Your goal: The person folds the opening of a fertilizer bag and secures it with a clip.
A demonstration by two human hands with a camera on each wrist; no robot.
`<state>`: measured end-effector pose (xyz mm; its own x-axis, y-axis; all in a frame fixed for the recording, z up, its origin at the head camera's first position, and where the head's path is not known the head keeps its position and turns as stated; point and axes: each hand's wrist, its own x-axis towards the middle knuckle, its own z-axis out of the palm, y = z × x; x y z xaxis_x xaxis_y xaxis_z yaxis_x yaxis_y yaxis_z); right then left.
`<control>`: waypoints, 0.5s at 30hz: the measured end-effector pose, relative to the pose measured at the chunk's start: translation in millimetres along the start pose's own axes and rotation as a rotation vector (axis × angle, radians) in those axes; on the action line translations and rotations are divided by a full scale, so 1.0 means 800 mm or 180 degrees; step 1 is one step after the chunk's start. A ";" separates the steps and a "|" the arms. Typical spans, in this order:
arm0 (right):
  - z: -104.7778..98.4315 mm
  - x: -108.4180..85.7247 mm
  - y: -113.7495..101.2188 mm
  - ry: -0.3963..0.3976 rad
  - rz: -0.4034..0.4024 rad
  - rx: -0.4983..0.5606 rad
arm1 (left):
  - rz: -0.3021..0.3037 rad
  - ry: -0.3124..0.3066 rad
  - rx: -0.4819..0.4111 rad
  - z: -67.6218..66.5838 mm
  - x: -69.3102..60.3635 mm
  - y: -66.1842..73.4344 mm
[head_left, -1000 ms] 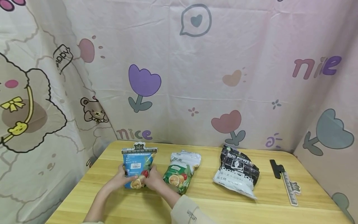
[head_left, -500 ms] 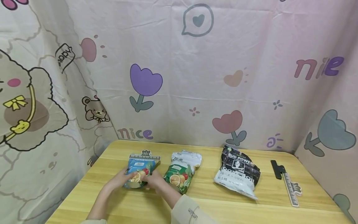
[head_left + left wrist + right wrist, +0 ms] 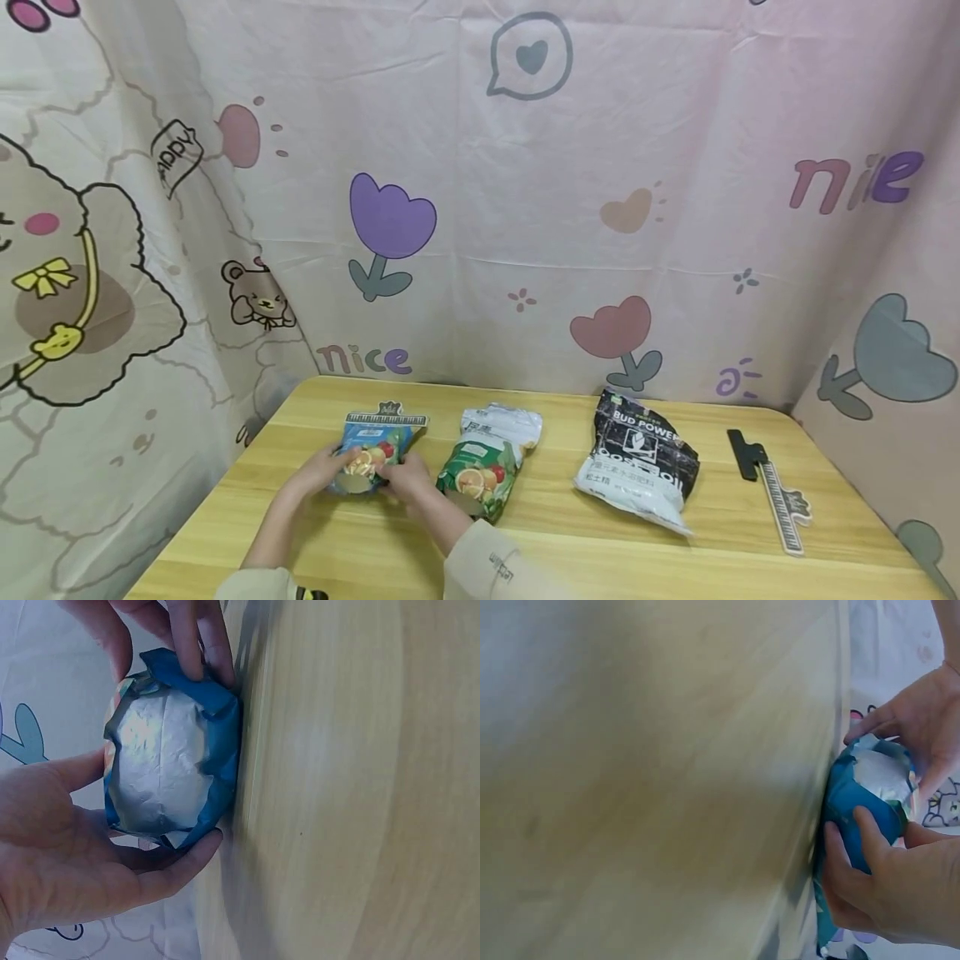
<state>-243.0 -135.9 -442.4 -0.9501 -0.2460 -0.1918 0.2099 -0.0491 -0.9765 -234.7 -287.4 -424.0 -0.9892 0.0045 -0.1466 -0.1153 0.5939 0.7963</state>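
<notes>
A blue plastic bag [image 3: 366,460] printed with fruit lies on the table at the left, its top closed by a wide clip [image 3: 386,419] with a piano-key pattern and a crown-like top. My left hand [image 3: 318,471] grips the bag's left side, thumb on the printed front. On the other side my right hand [image 3: 408,477] holds it too, thumb towards the fruit picture. From the left wrist view, the bag's silvery folded base [image 3: 161,761] faces the camera between both hands. Fingers of the right hand [image 3: 900,889] curl along the blue side in the right wrist view.
Right of the hands lies a green-and-white fruit-printed bag [image 3: 480,467]. Further right are a black-and-white bag [image 3: 637,462], a black clip [image 3: 745,454] and another piano-key clip [image 3: 782,508]. Patterned cloth [image 3: 517,208] hangs behind the wooden table [image 3: 600,567].
The blue bag has tipped back from a more upright pose to lie lower on the table, its clip dropping with it. Both hands have stayed on its sides and shifted slightly away from me.
</notes>
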 end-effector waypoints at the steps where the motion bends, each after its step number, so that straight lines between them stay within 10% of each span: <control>1: 0.002 0.001 0.000 0.0032 -0.0010 0.0003 | -0.0022 0.0010 0.0011 -0.001 0.002 -0.001; 15: 0.004 0.006 0.001 0.0278 0.0016 -0.0112 | 0.0027 0.0153 -0.0097 0.003 0.005 0.003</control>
<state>-246.7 -140.0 -444.0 -0.9659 -0.1608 -0.2030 0.2078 -0.0136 -0.9781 -238.6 -283.8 -423.9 -0.9933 -0.0296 -0.1120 -0.1089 0.5692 0.8150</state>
